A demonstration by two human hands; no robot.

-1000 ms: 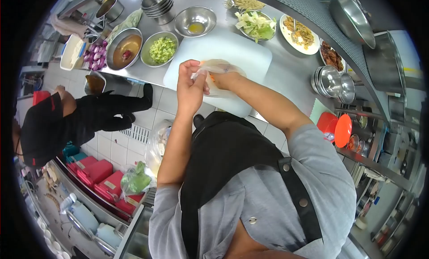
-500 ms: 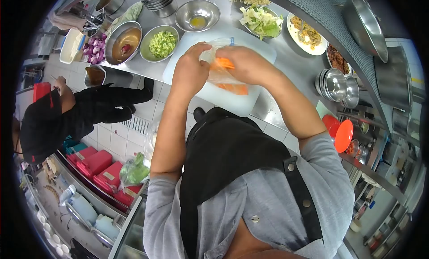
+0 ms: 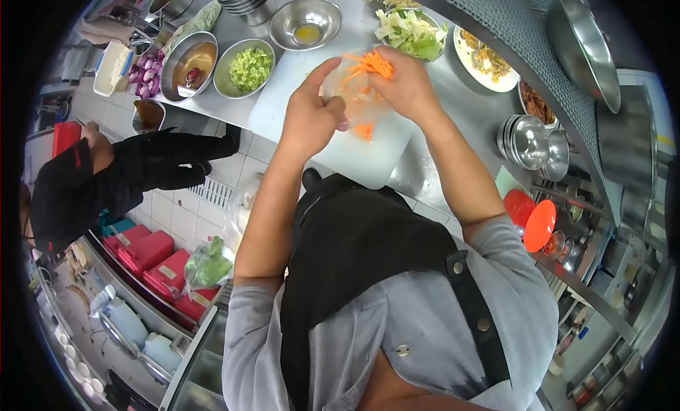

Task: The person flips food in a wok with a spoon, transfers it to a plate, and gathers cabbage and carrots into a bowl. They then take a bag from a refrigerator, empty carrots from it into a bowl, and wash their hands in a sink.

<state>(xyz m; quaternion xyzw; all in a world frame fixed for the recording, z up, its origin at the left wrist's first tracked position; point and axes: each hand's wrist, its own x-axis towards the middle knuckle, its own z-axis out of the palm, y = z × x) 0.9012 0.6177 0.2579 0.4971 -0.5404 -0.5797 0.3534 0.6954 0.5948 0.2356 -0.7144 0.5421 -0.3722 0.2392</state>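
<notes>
My right hand [image 3: 405, 85] is closed on a bunch of thin carrot strips [image 3: 372, 64], whose ends fan out past the fingers above the cutting board. A clear plastic bag [image 3: 352, 108] hangs between the two hands, blurred, with orange pieces showing through it. My left hand [image 3: 310, 118] grips the bag's left side, thumb and index finger apart at its edge. Under the bag, more carrot [image 3: 363, 132] shows orange near the middle of the white cutting board [image 3: 368, 169].
Bowls of chopped green vegetable [image 3: 249, 69], brown liquid [image 3: 177, 74], and lettuce [image 3: 414, 34] line the counter, with a nearly bare metal bowl [image 3: 306, 25]. Stacked bowls [image 3: 530, 143] stand right, under a perforated shelf [image 3: 510, 32]. Another person [image 3: 85, 188] is at the left.
My right hand has lifted up and right with the carrot strips, which now show above the bag. My left hand has turned, its thumb and index finger spreading apart at the bag.
</notes>
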